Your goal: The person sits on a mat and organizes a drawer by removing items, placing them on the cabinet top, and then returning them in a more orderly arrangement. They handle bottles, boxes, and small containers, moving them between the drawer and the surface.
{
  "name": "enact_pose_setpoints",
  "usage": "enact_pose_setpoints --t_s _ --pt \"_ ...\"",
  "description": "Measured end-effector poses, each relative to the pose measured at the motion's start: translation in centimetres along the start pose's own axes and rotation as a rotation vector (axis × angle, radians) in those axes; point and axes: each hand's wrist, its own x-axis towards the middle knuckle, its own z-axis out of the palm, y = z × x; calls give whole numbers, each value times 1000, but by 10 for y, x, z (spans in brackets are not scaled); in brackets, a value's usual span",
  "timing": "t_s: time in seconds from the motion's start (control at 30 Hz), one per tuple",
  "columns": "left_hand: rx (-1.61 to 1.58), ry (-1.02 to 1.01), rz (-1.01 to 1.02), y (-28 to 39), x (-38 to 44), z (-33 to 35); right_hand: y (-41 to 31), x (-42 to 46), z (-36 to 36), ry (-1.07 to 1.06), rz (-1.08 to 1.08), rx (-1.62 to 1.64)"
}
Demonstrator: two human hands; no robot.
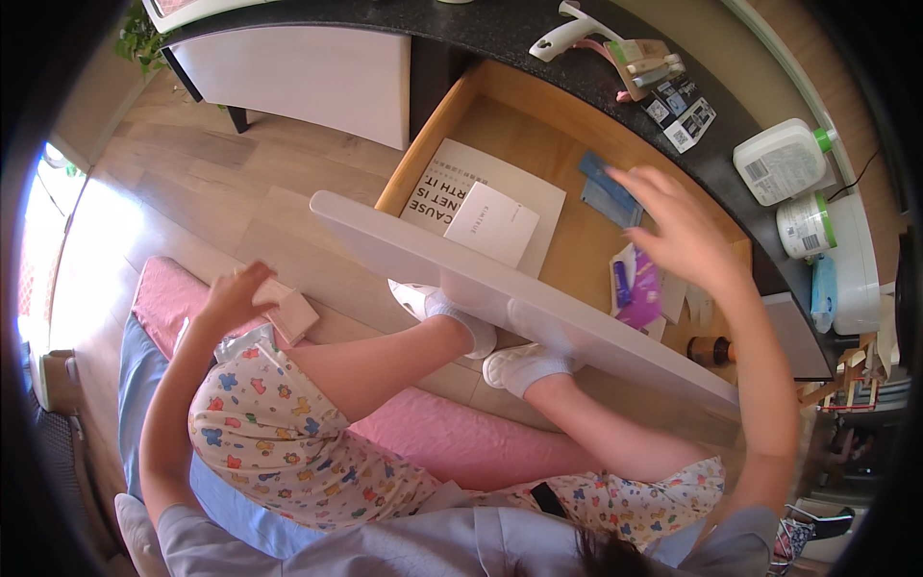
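Note:
My right hand (674, 223), slightly blurred, reaches over an open wooden drawer (497, 108) with its fingers apart. Its fingertips overlap the edge of a blue packet (604, 189); whether they touch it, I cannot tell. Just below the hand are a purple-and-white packet (645, 288) and a small purple tube (621, 283). A white KIMTRUE box (494, 223) rests on a larger white printed box or card (544, 195) in the drawer. Over at the left, my left hand (238, 292) is spread and holds nothing visible, beside a pale pink box (292, 314) near the floor.
A brown bottle (710, 352) lies in the drawer's right end. The black countertop (490, 43) carries a white-handled tool (566, 37), a white bottle (779, 162), a green-lidded jar (800, 227) and a blue wipes-like pack (823, 292). The drawer front (519, 296) stands above my feet.

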Motion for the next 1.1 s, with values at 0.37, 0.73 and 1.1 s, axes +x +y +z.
enact_pose_setpoints --t_s 0.37,0.73,1.1 --pt "-452 746 533 198 -7 -156 -64 53 22 -83 -334 56" --pt "-333 725 452 219 20 -128 22 -9 -8 -112 104 431" --pt "-241 659 474 210 19 -124 5 40 13 -159 -15 282"
